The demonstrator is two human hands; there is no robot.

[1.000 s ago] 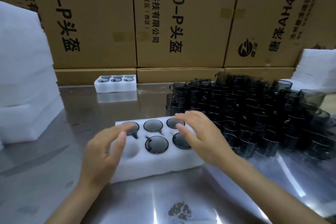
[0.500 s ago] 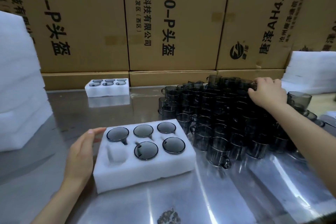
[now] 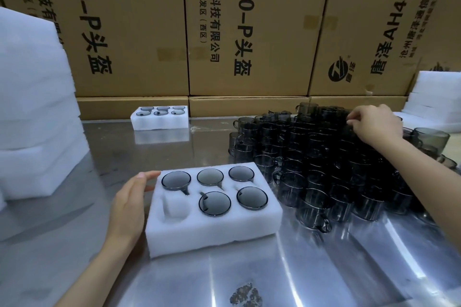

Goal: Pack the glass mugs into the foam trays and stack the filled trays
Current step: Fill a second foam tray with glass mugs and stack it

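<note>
A white foam tray [image 3: 212, 234] lies on the steel table in front of me. Several smoky glass mugs sit in its pockets; the near-left pocket [image 3: 175, 207] holds none. My left hand [image 3: 129, 204] rests flat against the tray's left side, fingers straight. To the right stands a dense pile of smoky glass mugs [image 3: 311, 164]. My right hand [image 3: 374, 124] reaches over the back of the pile, its fingers curled on a mug at the top there; the mug itself is mostly hidden. A filled tray [image 3: 159, 122] stands at the back of the table.
Tall stacks of white foam [image 3: 32, 112] stand at the left, and more foam [image 3: 434, 99] at the far right. Brown cardboard boxes [image 3: 244, 32] wall off the back of the steel table [image 3: 174, 281].
My right hand left the tray and reached to the back of the mug pile, where its fingers curled on a mug. My left hand moved to the tray's left side.
</note>
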